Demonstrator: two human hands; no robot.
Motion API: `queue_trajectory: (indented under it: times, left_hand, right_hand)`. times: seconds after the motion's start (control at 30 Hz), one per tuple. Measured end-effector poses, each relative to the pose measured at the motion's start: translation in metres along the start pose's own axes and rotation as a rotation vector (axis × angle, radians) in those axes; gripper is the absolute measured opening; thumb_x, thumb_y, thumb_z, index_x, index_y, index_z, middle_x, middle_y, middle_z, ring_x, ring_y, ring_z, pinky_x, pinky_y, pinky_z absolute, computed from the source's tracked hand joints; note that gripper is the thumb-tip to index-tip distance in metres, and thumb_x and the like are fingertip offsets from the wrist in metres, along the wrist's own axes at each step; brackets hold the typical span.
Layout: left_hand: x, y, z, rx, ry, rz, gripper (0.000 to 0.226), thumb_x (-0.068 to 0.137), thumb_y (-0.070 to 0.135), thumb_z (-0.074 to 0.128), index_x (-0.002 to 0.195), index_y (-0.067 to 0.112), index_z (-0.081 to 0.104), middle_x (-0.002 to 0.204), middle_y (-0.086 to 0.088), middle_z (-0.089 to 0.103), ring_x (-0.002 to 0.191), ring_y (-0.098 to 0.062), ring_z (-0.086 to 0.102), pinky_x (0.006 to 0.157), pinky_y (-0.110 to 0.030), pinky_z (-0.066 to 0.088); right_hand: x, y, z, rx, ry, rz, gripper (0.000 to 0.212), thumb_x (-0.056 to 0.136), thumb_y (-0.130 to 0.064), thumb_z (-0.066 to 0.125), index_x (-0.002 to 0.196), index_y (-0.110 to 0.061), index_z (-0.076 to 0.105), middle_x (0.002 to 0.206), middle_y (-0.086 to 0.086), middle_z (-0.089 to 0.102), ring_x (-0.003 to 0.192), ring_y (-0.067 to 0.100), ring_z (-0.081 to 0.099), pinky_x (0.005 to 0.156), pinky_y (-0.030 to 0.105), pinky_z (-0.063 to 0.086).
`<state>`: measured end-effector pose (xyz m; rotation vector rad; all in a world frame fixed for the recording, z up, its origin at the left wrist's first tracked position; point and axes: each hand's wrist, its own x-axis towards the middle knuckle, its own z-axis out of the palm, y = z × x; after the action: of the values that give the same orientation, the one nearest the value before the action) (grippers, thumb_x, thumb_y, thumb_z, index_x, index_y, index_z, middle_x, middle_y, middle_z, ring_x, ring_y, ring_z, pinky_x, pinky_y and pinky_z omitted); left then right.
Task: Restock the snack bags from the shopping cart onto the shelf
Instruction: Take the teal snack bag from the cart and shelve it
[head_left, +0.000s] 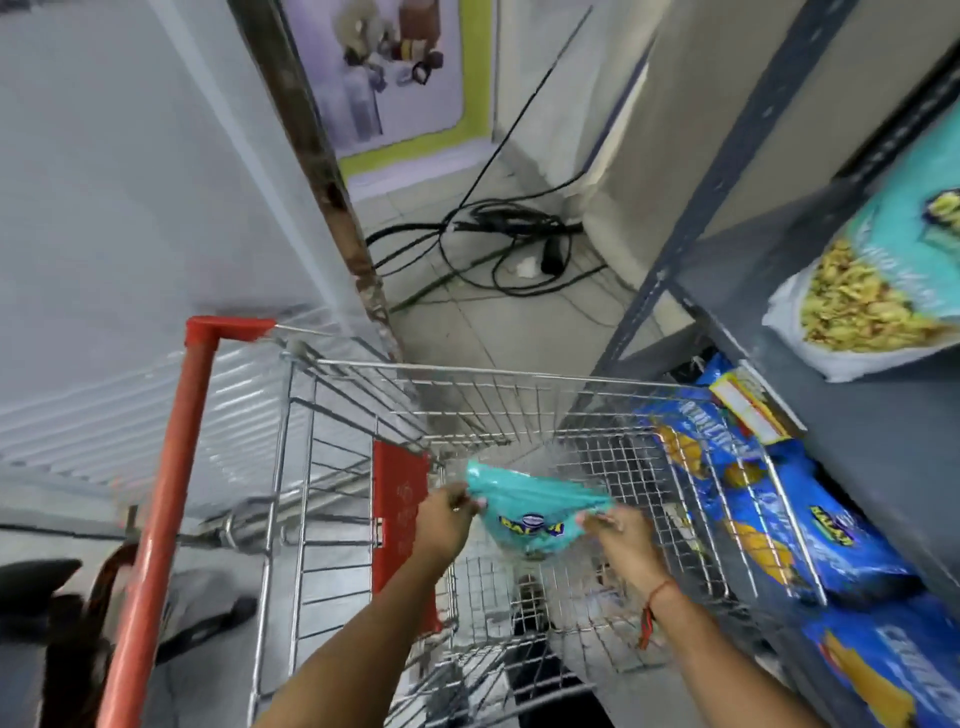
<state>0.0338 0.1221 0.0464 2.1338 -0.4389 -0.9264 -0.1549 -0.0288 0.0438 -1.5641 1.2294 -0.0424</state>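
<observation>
A teal snack bag hangs inside the wire shopping cart, held by both hands. My left hand pinches its upper left corner and my right hand grips its right edge. The grey metal shelf stands to the right of the cart. A teal snack bag lies on its upper level and blue snack bags fill the level below. The cart's basket shows no other bags.
The cart has a red handle bar on the left and a red child-seat flap. Black cables lie tangled on the tiled floor beyond the cart. A white wall and a rusty post stand to the left.
</observation>
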Motion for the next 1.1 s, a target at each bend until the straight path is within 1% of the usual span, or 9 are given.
queue_trajectory:
  times: [0.17,0.23,0.33,0.43,0.53,0.6,0.7,0.8,1.1]
  left_hand:
    - [-0.028,0.080,-0.006,-0.169,-0.109,0.242,0.032,0.086,0.009,0.063,0.056,0.012,0.056,0.060,-0.001,0.050,0.060,-0.007,0.048,0.061,-0.028,0.031]
    - [-0.039,0.120,-0.010,-0.217,-0.154,0.368,0.028,0.088,0.009,0.062,0.065,-0.004,0.056,0.065,-0.008,0.049,0.063,-0.010,0.044,0.061,-0.031,0.032]
    - [-0.062,0.185,-0.015,-0.311,-0.198,0.545,0.031,0.089,0.007,0.061,0.060,0.014,0.052,0.062,0.002,0.049,0.057,0.003,0.043,0.059,-0.026,0.036]
    - [-0.089,0.248,-0.018,-0.379,-0.254,0.680,0.026,0.089,0.008,0.060,0.066,0.020,0.058,0.066,-0.001,0.059,0.064,-0.008,0.050,0.064,-0.031,0.040]
    - [-0.120,0.311,-0.022,-0.446,-0.311,0.777,0.024,0.088,0.009,0.061,0.067,0.020,0.063,0.065,-0.003,0.061,0.062,-0.014,0.050,0.062,-0.031,0.040]
    - [-0.143,0.350,-0.025,-0.459,-0.347,0.809,0.023,0.086,0.015,0.064,0.064,0.022,0.066,0.068,-0.005,0.066,0.064,-0.016,0.054,0.065,-0.032,0.042]
    - [-0.179,0.402,-0.027,-0.479,-0.425,0.850,0.017,0.082,0.022,0.067,0.066,0.022,0.072,0.081,-0.014,0.074,0.071,-0.024,0.062,0.066,-0.044,0.050]
    - [-0.215,0.442,-0.028,-0.538,-0.505,0.868,0.010,0.080,0.021,0.070,0.082,0.011,0.074,0.096,-0.022,0.075,0.093,-0.042,0.071,0.084,-0.057,0.056]
    - [-0.268,0.480,-0.013,-0.520,-0.648,0.909,0.010,0.084,0.016,0.069,0.085,0.006,0.072,0.103,-0.021,0.074,0.102,-0.041,0.068,0.088,-0.056,0.057]
  right_hand:
    - [-0.052,-0.027,-0.056,0.055,0.290,-0.092,0.033,0.080,-0.011,0.073,0.051,-0.025,0.069,0.047,-0.011,0.064,0.058,0.007,0.059,0.059,0.026,0.045]
    - [-0.080,-0.048,-0.081,0.096,0.389,-0.153,0.019,0.084,-0.009,0.069,0.065,-0.010,0.070,0.063,0.003,0.072,0.070,0.015,0.059,0.068,0.038,0.048]
    - [-0.125,-0.084,-0.120,0.121,0.535,-0.289,0.025,0.089,-0.014,0.062,0.077,0.008,0.060,0.080,0.030,0.066,0.071,0.028,0.056,0.078,0.058,0.048]
    - [-0.171,-0.123,-0.156,0.131,0.688,-0.397,0.017,0.094,-0.012,0.055,0.080,-0.004,0.061,0.083,0.017,0.066,0.078,0.012,0.059,0.073,0.031,0.049]
    - [-0.213,-0.156,-0.196,0.156,0.813,-0.472,0.029,0.097,-0.017,0.051,0.093,0.012,0.053,0.097,0.040,0.059,0.075,0.034,0.053,0.070,0.037,0.042]
    - [-0.242,-0.176,-0.222,0.159,0.891,-0.524,0.034,0.097,-0.023,0.049,0.094,0.011,0.051,0.107,0.039,0.058,0.092,0.049,0.056,0.080,0.049,0.050]
    - [-0.287,-0.200,-0.257,0.167,1.003,-0.560,0.038,0.094,-0.034,0.048,0.088,0.003,0.053,0.103,0.031,0.063,0.083,0.035,0.059,0.078,0.050,0.049]
    - [-0.323,-0.215,-0.286,0.229,1.040,-0.577,0.035,0.095,-0.036,0.048,0.085,-0.003,0.055,0.098,0.019,0.068,0.087,0.026,0.058,0.080,0.050,0.049]
    - [-0.377,-0.213,-0.319,0.321,1.098,-0.634,0.027,0.099,-0.022,0.045,0.075,-0.018,0.058,0.082,-0.002,0.066,0.065,0.005,0.060,0.053,0.017,0.045]
